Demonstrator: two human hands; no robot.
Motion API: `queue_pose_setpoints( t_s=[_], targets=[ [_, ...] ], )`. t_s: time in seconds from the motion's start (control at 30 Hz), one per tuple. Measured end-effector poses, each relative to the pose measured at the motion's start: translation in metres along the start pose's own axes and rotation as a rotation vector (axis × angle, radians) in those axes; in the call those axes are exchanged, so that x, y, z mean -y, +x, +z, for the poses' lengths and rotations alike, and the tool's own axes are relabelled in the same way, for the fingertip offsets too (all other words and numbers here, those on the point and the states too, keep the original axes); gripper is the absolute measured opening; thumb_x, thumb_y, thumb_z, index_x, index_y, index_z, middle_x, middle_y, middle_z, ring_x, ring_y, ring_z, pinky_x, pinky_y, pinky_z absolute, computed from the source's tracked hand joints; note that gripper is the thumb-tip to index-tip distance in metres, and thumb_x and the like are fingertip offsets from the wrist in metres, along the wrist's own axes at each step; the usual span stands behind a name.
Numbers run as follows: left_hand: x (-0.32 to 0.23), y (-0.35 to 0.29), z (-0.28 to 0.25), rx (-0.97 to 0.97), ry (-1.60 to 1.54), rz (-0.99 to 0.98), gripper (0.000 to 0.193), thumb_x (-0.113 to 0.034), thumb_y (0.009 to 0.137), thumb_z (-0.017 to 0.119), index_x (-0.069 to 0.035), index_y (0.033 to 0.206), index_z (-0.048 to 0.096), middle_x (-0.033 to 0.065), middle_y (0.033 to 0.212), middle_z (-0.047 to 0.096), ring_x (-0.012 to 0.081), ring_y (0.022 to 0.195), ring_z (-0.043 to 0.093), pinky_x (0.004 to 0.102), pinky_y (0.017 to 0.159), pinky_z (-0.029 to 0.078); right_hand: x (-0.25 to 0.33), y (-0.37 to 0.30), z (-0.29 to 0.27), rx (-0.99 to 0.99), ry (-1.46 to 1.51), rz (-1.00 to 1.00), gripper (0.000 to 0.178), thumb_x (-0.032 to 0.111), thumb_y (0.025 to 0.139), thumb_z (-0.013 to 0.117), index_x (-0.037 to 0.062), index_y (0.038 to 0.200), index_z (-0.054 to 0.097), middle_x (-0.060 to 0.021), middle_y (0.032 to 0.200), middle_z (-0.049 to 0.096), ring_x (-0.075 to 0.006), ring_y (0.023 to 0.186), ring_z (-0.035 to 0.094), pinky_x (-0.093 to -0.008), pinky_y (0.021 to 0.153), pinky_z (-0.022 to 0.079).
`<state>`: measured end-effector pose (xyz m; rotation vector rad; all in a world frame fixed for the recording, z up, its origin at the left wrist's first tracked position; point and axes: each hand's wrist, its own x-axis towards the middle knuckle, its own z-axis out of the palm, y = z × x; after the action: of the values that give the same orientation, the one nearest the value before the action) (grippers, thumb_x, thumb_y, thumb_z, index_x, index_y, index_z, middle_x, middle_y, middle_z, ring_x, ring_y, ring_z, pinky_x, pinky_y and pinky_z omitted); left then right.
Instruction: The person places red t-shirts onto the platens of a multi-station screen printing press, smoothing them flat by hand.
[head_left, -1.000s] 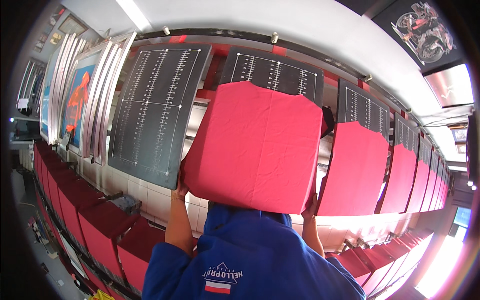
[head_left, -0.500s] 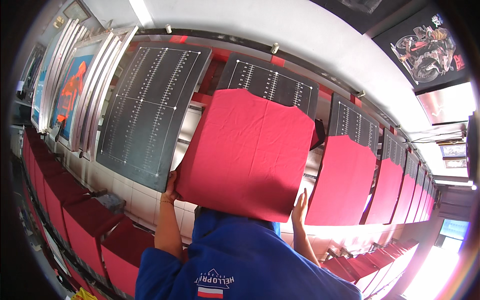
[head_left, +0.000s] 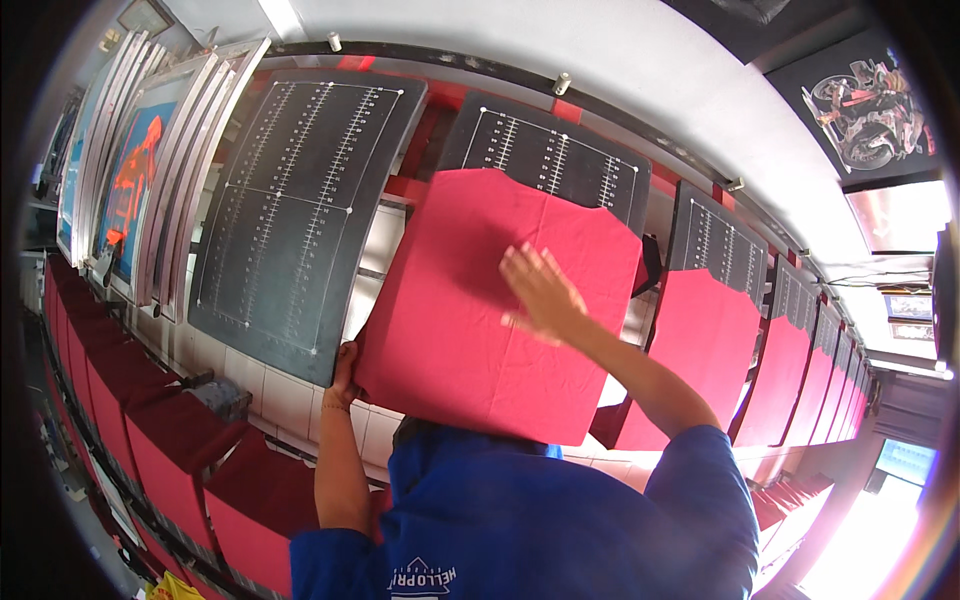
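A red shirt panel [head_left: 450,330], cut with a neckline and shoulders, lies over the lower part of a black board [head_left: 560,155] with white scale lines. Over the panel's middle, my right hand [head_left: 543,292] is open and flat, fingers stretched toward the upper left. Its shadow falls on the cloth beside it; whether the palm touches cannot be told for sure. At the panel's lower left edge my left hand [head_left: 344,372] has its fingers closed around the border, partly hidden. Faint creases run across the cloth.
Left of it stands a bare black board [head_left: 290,215], then several upright framed screens [head_left: 150,190]. More boards with red panels [head_left: 700,350] run off to the right. Another row of red-covered boards [head_left: 180,450] lies at the lower left. A rail [head_left: 480,85] runs behind.
My right hand has left the panel's lower right edge and come up and left over its middle. My left hand stays at the left edge. The view has shifted slightly.
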<state>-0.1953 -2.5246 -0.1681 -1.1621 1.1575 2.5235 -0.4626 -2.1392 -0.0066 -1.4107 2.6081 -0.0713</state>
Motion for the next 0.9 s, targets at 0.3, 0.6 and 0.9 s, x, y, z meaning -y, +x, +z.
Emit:
queue_pose_setpoints(
  t_s=[0.3, 0.6, 0.9],
  targets=[
    [0.002, -0.004, 0.006, 0.025, -0.024, 0.058, 0.02, -0.029, 0.1, 0.064, -0.012, 0.108, 0.057, 0.0034, 0.104, 0.065, 0.0189, 0.1, 0.062, 0.0398, 0.088, 0.052, 0.02, -0.012, 0.007, 0.138, 0.117, -0.081, 0.085, 0.065, 0.098, 0.038, 0.0061, 0.158, 0.022, -0.0105, 0.165, 0.022, -0.0298, 0.154, 0.014, -0.0506, 0.125, 0.009],
    [0.013, 0.013, -0.008, -0.012, 0.108, 0.064, 0.024, -0.035, 0.1, 0.064, -0.013, 0.106, 0.055, 0.0021, 0.107, 0.063, 0.0162, 0.105, 0.06, 0.0361, 0.088, 0.051, 0.057, 0.011, 0.031, -0.064, 0.159, 0.117, 0.08, 0.05, 0.097, 0.051, 0.0032, 0.156, 0.026, -0.0167, 0.164, 0.022, -0.0323, 0.153, 0.015, -0.0505, 0.125, 0.01],
    [-0.003, -0.023, 0.021, -0.171, 0.216, 0.086, 0.041, -0.046, 0.102, 0.056, -0.009, 0.117, 0.055, 0.0074, 0.117, 0.062, 0.0198, 0.105, 0.062, 0.038, 0.089, 0.051, 0.002, 0.096, -0.007, -0.141, 0.014, 0.13, 0.076, 0.049, 0.099, 0.044, -0.0014, 0.153, 0.027, -0.0188, 0.163, 0.025, -0.0341, 0.152, 0.021, -0.0493, 0.124, 0.016]
  ],
)
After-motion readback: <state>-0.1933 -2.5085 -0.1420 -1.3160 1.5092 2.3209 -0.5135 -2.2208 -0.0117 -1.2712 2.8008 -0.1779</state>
